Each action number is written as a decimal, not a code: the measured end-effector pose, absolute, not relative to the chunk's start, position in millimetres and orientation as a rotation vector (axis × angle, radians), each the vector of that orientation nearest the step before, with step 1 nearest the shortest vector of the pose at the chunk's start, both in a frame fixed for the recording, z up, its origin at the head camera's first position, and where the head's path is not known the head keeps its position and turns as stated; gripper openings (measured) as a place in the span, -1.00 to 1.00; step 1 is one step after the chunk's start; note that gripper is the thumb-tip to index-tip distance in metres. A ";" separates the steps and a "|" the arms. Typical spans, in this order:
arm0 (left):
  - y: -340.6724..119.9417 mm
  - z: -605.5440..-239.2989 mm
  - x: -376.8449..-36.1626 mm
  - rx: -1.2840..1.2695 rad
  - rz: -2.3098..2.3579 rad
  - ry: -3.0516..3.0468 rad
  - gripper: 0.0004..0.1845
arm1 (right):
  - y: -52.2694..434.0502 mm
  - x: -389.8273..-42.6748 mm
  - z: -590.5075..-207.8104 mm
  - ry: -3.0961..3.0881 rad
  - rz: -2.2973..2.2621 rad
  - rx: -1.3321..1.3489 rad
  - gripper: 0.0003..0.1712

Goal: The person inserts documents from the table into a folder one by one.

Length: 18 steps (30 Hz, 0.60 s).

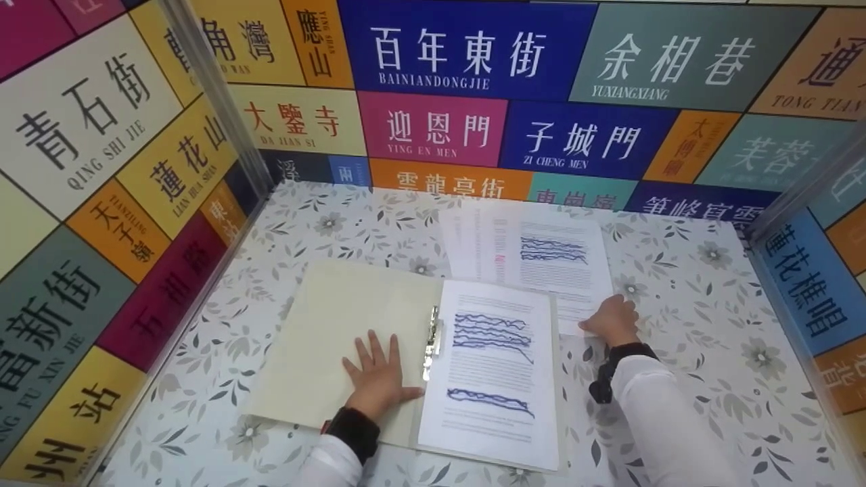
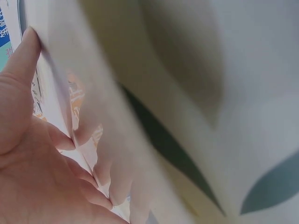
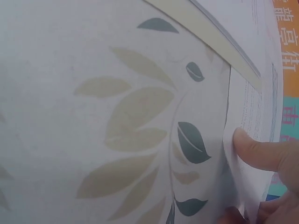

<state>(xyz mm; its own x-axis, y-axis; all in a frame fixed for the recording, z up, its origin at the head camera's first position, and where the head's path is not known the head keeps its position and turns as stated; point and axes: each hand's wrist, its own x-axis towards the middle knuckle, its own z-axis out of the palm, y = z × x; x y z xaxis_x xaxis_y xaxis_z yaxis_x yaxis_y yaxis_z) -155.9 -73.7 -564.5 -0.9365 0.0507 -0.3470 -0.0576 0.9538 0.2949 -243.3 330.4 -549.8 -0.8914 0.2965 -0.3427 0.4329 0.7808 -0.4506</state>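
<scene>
Head view shows the folder (image 1: 338,338) lying open on the table (image 1: 710,379), one marked sheet (image 1: 490,379) already under its clip (image 1: 431,341); loose sheets (image 1: 534,260) beyond remain unfiled. Left hand (image 1: 379,379) presses flat on the cover, fingers spread. Right hand (image 1: 612,319) pinches the loose sheets' near corner.

Cream folder (image 1: 338,331), leaf-patterned grey-white tablecloth (image 1: 676,304), blue-scribbled page (image 1: 490,379).

White tablecloth (image 1: 683,325) with grey-green and beige leaf-and-flower print covers the work surface, enclosed on three sides by wall panels (image 1: 467,81) of coloured blocks bearing Chinese street names with pinyin, joined at the corners by metal posts (image 1: 223,101).
</scene>
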 end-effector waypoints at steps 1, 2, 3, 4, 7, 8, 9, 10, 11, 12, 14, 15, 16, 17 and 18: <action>-73.8 -564.5 -156.0 -0.005 0.427 2.750 0.25 | 330.3 -243.7 -549.8 2.728 -0.773 0.555 -0.02; -73.8 -564.2 -155.8 -0.003 0.430 2.752 0.25 | 329.9 -243.8 -549.4 2.732 -0.774 0.549 -0.02; -74.0 -563.9 -155.7 -0.005 0.428 2.751 0.25 | 329.8 -244.1 -549.6 2.735 -0.776 0.546 -0.02; -74.1 -563.3 -155.3 -0.003 0.429 2.751 0.25 | 330.0 -244.2 -549.4 2.740 -0.773 0.540 -0.01; -73.9 -561.7 -154.5 -0.003 0.437 2.750 0.25 | 330.0 -244.9 -550.0 2.726 -0.820 0.579 0.02; -73.9 -561.3 -154.3 -0.003 0.439 2.750 0.25 | 329.7 -245.0 -550.3 2.725 -0.839 0.590 0.02; -73.8 -561.0 -154.5 -0.004 0.436 2.748 0.25 | 329.4 -245.2 -550.9 2.722 -0.857 0.597 0.02; -73.7 -560.9 -154.5 -0.006 0.434 2.747 0.25 | 329.2 -245.2 -550.9 2.724 -0.868 0.596 0.01; -73.6 -560.9 -154.8 -0.008 0.432 2.746 0.25 | 328.6 -245.3 -552.1 2.722 -0.889 0.603 0.00; -73.5 -560.9 -155.0 -0.009 0.427 2.745 0.25 | 328.3 -245.2 -553.1 2.731 -0.909 0.594 -0.02; -73.5 -561.6 -155.4 -0.007 0.410 2.745 0.25 | 328.4 -244.7 -555.6 2.759 -0.923 0.561 -0.07; -73.4 -561.5 -155.5 -0.005 0.404 2.745 0.25 | 328.8 -244.4 -557.0 2.772 -0.928 0.547 -0.09; -73.4 -561.6 -155.5 -0.003 0.397 2.745 0.25 | 329.3 -244.0 -558.5 2.784 -0.933 0.534 -0.11; -73.4 -561.6 -155.5 -0.001 0.396 2.747 0.25 | 329.9 -243.7 -560.0 2.796 -0.940 0.518 -0.13; -73.4 -561.3 -155.5 0.001 0.397 2.747 0.26 | 330.5 -243.4 -560.8 2.806 -0.950 0.502 -0.15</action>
<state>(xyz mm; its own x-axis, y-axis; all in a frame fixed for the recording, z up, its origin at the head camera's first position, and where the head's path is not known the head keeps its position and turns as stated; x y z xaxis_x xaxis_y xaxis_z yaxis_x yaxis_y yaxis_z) -155.5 -73.4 -561.3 -0.9337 0.0516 -0.3544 -0.0508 0.9605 0.2737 -243.4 330.5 -560.8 -0.9351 0.2676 -0.2324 0.3537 0.7453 -0.5651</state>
